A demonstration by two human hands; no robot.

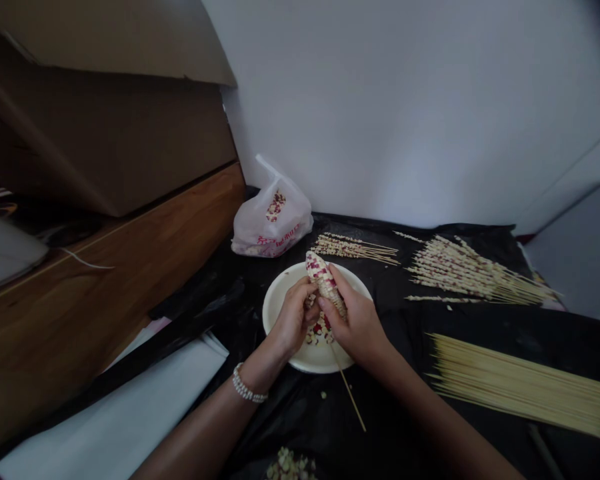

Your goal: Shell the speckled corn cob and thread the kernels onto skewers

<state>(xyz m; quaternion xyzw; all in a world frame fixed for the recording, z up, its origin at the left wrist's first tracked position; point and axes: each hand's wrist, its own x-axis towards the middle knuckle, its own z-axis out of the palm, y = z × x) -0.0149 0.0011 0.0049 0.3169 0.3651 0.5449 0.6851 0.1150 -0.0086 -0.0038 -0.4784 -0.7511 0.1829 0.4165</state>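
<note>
Over a white bowl [279,288], my right hand [356,321] is wrapped round an ear of corn [321,272] speckled cream and dark red. The ear tilts with its tip up and away from me. My left hand [294,313] is closed, its curled fingers pressed against the ear's left side; part of the grip is hidden. Loose kernels [319,333] lie in the bowl below my hands. A thin bamboo skewer [351,392] slants from the bowl over its near rim onto the black plastic sheet [395,400].
A tied white plastic bag [275,227] of kernels stands behind the bowl. Kernel-threaded skewers lie in a small bunch [353,248] and a larger pile [460,270]. Bare skewers [520,383] are at right. A kernel heap [291,465] sits near me; cardboard box [105,127] at left.
</note>
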